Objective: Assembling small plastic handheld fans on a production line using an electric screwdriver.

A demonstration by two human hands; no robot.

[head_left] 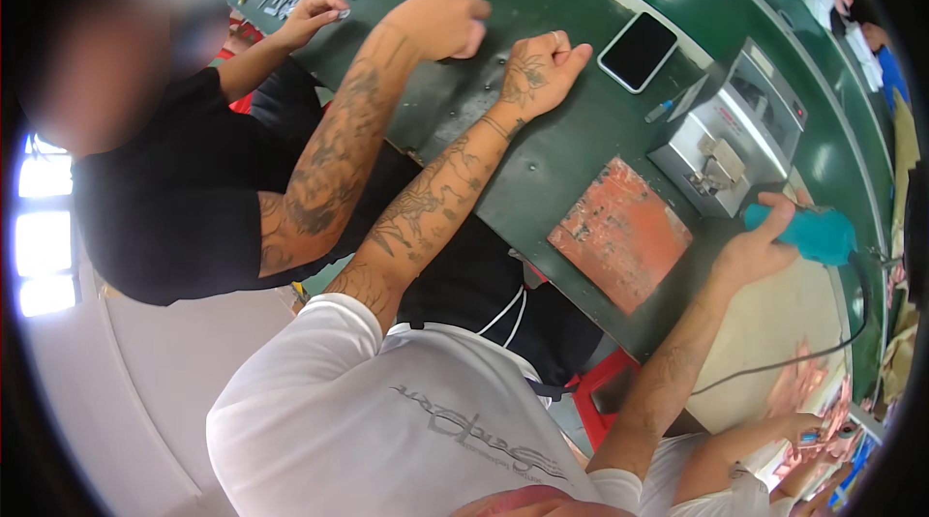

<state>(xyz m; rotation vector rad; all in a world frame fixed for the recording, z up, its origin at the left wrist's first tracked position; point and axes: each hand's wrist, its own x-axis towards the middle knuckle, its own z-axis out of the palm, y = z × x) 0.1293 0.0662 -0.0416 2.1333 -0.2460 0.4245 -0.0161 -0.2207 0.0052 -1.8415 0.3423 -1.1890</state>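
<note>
Currently gripping the teal corded tool (819,233) in the right hand (757,248), long axis roughly sideways, just beside the silver machine (737,138); well apart from the left hand (544,74), curled near the phone (639,53), with contents impossible to tell.

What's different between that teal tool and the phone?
The teal tool is rounded and held in the right hand, while the phone is flat and lies on the green table. The tool trails a dark cable; the phone shows none. Both are to the right of the left hand.
</note>
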